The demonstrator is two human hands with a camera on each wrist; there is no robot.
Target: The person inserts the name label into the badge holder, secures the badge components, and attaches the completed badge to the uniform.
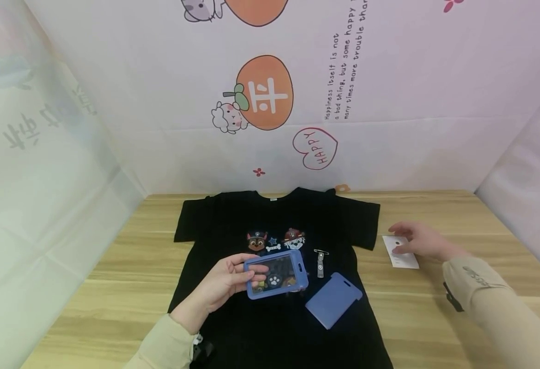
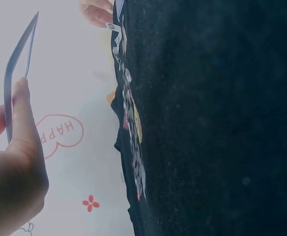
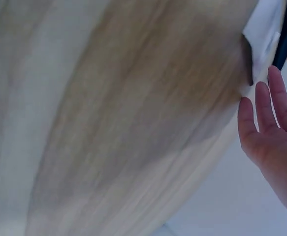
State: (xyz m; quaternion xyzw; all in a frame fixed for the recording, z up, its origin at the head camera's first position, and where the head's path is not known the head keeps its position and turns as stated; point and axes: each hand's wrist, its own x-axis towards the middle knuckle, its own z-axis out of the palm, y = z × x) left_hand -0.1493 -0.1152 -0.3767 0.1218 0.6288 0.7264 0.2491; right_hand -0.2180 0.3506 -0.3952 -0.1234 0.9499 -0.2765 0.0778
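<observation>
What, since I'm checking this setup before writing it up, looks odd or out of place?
The backdrop looks turned sideways: its lettering runs from bottom to top. On the black T-shirt, the blue panel lies askew, apart from the blue frame in the left hand. I see no spill or damage.

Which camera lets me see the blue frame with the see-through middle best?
The head view: it shows the blue frame from its wide side, see-through middle and all, in the left hand. The left wrist view shows it edge-on, so it looks thin. The right wrist view doesn't show it.
</observation>
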